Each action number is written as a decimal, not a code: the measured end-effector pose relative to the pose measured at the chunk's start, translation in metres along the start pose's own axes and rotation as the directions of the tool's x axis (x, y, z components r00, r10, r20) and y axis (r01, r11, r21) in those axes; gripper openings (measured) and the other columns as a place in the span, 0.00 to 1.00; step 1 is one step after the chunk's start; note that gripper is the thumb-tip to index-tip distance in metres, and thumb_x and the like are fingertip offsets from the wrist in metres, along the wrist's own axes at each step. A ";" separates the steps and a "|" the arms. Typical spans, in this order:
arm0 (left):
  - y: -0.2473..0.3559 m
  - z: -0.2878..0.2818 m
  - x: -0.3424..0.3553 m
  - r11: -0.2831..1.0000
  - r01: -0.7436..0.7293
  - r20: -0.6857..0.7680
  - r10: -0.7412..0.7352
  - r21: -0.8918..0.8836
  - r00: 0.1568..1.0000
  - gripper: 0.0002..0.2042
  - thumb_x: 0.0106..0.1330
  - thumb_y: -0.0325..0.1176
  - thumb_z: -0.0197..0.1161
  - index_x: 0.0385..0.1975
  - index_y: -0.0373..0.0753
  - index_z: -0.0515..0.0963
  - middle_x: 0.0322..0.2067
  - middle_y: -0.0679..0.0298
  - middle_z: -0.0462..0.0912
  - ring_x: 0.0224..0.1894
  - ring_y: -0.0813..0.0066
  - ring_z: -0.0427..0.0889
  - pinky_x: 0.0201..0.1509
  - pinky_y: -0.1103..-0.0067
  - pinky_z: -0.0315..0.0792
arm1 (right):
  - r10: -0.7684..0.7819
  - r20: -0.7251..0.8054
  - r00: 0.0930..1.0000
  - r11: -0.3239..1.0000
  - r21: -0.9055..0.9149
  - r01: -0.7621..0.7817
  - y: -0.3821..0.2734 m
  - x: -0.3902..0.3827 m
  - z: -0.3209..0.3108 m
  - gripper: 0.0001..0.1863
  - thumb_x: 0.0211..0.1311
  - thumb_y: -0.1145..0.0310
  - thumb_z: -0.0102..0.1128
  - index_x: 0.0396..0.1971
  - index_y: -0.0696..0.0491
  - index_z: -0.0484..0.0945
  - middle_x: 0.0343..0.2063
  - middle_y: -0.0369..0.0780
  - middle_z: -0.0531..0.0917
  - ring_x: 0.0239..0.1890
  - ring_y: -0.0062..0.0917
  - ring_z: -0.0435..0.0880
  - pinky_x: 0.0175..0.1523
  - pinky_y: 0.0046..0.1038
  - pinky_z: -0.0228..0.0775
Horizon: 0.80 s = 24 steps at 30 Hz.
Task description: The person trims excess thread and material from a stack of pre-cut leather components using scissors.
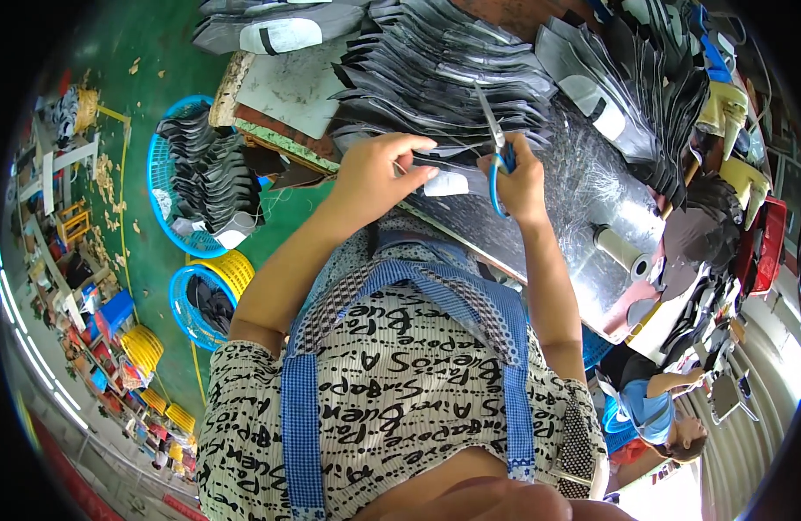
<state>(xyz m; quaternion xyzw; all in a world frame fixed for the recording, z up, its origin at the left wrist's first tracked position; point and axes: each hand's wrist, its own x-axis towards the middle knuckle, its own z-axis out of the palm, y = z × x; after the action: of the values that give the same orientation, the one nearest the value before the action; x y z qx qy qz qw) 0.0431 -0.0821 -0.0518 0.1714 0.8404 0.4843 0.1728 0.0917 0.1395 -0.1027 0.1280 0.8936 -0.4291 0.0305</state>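
My right hand (522,178) grips scissors (496,130) with blue handles, blades pointing up over a stack of dark grey cut pieces (435,65). My left hand (386,174), at the middle, has thumb and fingers curled at the end of a dark piece with a white patch (446,183), near the front edge of the metal-topped table (570,217). The piece runs between my two hands; some fingertips of the left hand are hidden behind it.
A thread cone (622,253) lies at right, with more piles (583,78) and yellow-cream machine parts (722,113) beyond. Blue baskets (162,174) of pieces and a yellow basket (231,269) stand at left. A co-worker in blue (648,404) works at lower right.
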 end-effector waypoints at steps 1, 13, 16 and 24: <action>0.003 0.000 0.001 1.000 0.011 0.018 -0.011 0.004 1.000 0.13 0.53 0.30 0.66 0.38 0.36 0.78 0.16 0.72 0.67 0.20 0.86 0.64 0.23 0.85 0.61 | 0.004 0.027 1.000 0.994 0.106 -0.007 -0.005 -0.007 -0.007 0.14 0.46 0.71 0.66 0.32 0.54 0.71 0.18 0.37 0.77 0.20 0.21 0.75 0.29 0.26 0.69; -0.003 -0.015 0.005 0.823 0.087 -0.021 -0.119 -0.561 0.993 0.09 0.64 0.25 0.54 0.43 0.33 0.72 0.29 0.68 0.75 0.34 0.85 0.73 0.40 0.87 0.67 | 0.312 0.362 0.878 0.861 0.284 -0.423 -0.009 -0.064 -0.071 0.17 0.51 0.66 0.65 0.36 0.56 0.69 0.29 0.43 0.81 0.26 0.23 0.81 0.28 0.19 0.71; 0.002 -0.004 0.009 0.850 0.044 -0.027 -0.068 -0.525 0.997 0.08 0.64 0.25 0.55 0.41 0.33 0.72 0.30 0.68 0.77 0.34 0.86 0.75 0.40 0.87 0.68 | 0.015 0.395 0.919 0.674 0.674 -0.301 -0.045 -0.028 -0.031 0.26 0.50 0.64 0.67 0.43 0.57 0.63 0.30 0.43 0.81 0.31 0.21 0.80 0.27 0.17 0.72; 0.007 -0.027 0.027 0.960 0.107 0.115 -0.079 -0.259 0.990 0.07 0.60 0.29 0.62 0.34 0.34 0.78 0.26 0.72 0.77 0.27 0.91 0.71 0.31 0.89 0.66 | -0.013 0.214 0.977 0.577 0.800 -0.167 -0.063 0.022 -0.012 0.15 0.51 0.80 0.61 0.36 0.53 0.66 0.18 0.33 0.75 0.19 0.15 0.73 0.21 0.15 0.63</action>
<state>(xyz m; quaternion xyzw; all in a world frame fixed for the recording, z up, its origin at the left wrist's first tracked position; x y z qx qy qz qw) 0.0079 -0.0873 -0.0359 0.1319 0.7652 0.5740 0.2599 0.0550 0.1158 -0.0511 0.1239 0.5834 -0.7992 0.0749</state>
